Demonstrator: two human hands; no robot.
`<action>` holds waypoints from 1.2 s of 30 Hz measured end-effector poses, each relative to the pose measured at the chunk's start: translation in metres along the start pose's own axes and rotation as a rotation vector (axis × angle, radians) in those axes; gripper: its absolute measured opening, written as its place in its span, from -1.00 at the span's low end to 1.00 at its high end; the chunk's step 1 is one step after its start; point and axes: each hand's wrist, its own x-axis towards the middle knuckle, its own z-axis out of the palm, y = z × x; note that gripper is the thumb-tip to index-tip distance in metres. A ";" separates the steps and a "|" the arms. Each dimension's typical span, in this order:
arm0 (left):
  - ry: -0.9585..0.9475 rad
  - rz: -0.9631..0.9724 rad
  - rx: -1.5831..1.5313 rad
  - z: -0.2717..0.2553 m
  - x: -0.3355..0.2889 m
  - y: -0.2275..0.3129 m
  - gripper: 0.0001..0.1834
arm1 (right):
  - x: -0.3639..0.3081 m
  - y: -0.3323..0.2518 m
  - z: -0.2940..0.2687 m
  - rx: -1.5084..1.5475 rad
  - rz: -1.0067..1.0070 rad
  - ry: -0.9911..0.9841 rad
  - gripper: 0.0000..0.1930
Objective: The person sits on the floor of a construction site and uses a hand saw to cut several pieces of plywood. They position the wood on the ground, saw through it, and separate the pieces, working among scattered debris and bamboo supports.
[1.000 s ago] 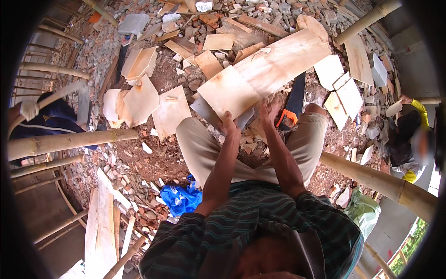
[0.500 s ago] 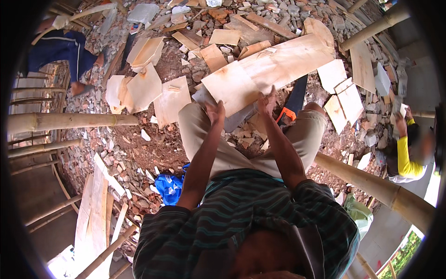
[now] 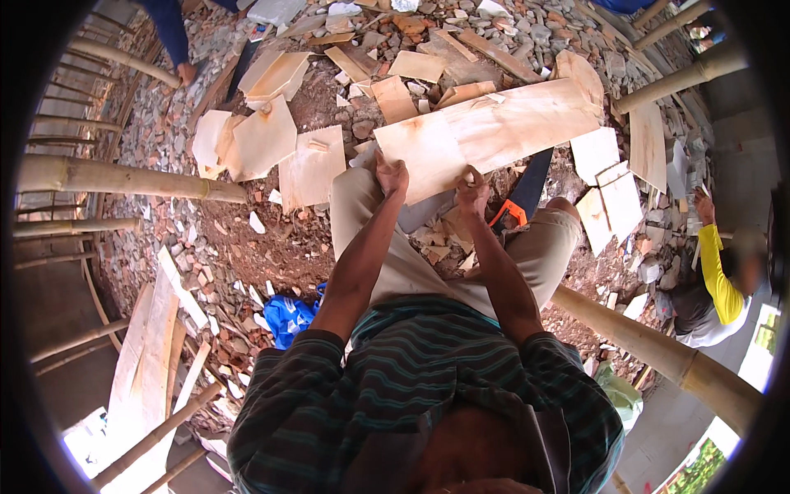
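Observation:
A squarish pale plywood piece (image 3: 421,155) lies over the left end of a long plywood board (image 3: 535,122), across the space in front of my knees. My left hand (image 3: 392,176) grips the piece at its left edge. My right hand (image 3: 472,194) pinches its near edge farther right, fingertips partly hidden. Just beyond that hand, a handsaw (image 3: 527,191) with an orange-and-black handle rests by my right knee, its dark blade running under the board. A grey surface shows below the plywood between my hands.
Plywood offcuts (image 3: 263,138) lie left, more pieces (image 3: 609,202) right, amid brick rubble (image 3: 543,33). Bamboo poles (image 3: 132,179) jut in from the left, and another pole (image 3: 658,350) at right. Blue cloth (image 3: 288,319) lies by my left arm. A yellow-sleeved person (image 3: 720,276) works at right; another person's hand (image 3: 188,74) is upper left.
Both my hands have gone from open fingers by the plywood to closed fingers on its edges. The view has shifted, and the person at upper left is now mostly out of it.

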 end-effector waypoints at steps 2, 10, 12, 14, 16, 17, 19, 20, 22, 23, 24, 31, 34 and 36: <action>-0.001 -0.089 -0.136 0.002 -0.003 -0.004 -0.71 | 0.000 -0.003 -0.004 0.106 0.101 -0.034 -0.60; 0.074 -0.306 -0.442 0.010 -0.012 0.016 -0.77 | 0.010 -0.015 -0.018 0.163 0.133 -0.167 -0.58; 0.018 -0.093 -0.192 0.007 -0.015 0.029 -0.75 | 0.011 -0.019 -0.021 0.091 0.175 -0.196 -0.59; -0.046 -0.025 0.087 0.002 -0.018 0.045 -0.69 | 0.011 -0.022 -0.024 0.046 0.139 -0.191 -0.60; -0.109 -0.159 0.368 -0.002 -0.018 0.060 -0.51 | 0.012 -0.022 -0.024 -0.012 0.081 -0.165 -0.61; -0.132 -0.130 0.197 -0.006 -0.018 0.067 -0.45 | 0.012 -0.022 -0.024 -0.074 0.033 -0.152 -0.61; -0.097 -0.164 0.214 -0.008 -0.015 0.076 -0.55 | 0.013 -0.018 -0.022 -0.107 -0.012 -0.122 -0.59; -0.108 -0.183 0.243 -0.010 -0.014 0.079 -0.55 | 0.014 -0.015 -0.020 -0.050 0.007 -0.123 -0.59; -0.146 -0.242 0.299 -0.012 -0.012 0.081 -0.54 | 0.017 -0.008 -0.016 0.018 0.088 -0.130 -0.59; -0.153 -0.251 0.303 -0.013 -0.011 0.080 -0.55 | 0.018 -0.004 -0.014 0.020 0.079 -0.129 -0.60; -0.159 -0.259 0.306 -0.014 -0.010 0.079 -0.55 | 0.020 0.000 -0.012 0.022 0.067 -0.128 -0.60; -0.247 -0.259 0.355 -0.014 -0.009 0.072 -0.20 | 0.026 0.012 -0.006 0.016 -0.027 -0.046 -0.63; -0.261 -0.242 0.458 -0.013 -0.009 0.071 -0.23 | 0.025 0.008 -0.008 -0.151 -0.145 0.010 -0.67; -0.251 -0.221 0.390 -0.012 -0.010 0.070 -0.27 | 0.024 0.003 -0.011 -0.003 -0.044 -0.034 -0.66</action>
